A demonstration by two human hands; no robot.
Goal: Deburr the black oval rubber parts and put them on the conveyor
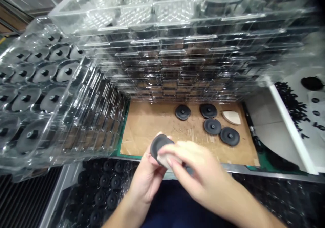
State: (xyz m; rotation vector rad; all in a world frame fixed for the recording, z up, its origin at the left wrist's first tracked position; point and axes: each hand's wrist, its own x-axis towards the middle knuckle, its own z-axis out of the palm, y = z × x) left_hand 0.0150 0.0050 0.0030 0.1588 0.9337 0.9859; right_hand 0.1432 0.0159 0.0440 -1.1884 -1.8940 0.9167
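My left hand (146, 182) grips a dark grey rounded disc (157, 146) from below, above the front of a brown cardboard sheet (149, 123). My right hand (200, 168) pinches a pale pad (165, 161) and presses it onto the disc's face; its fingers cover part of both. Beyond my hands, several similar discs lie on the cardboard, each with a small raised stub: one disc (182, 112) sits apart, and another disc (230, 136) is nearest my right hand. Beside them rests a beige wedge-shaped piece (231, 117).
Tall stacks of clear plastic trays (175, 52) stand behind the cardboard. More trays (33, 99) at the left hold discs in their pockets. A white divider (291, 123) rises at the right, with small black parts (289, 101) beyond it. Below the table edge, trays of discs (99, 197) show.
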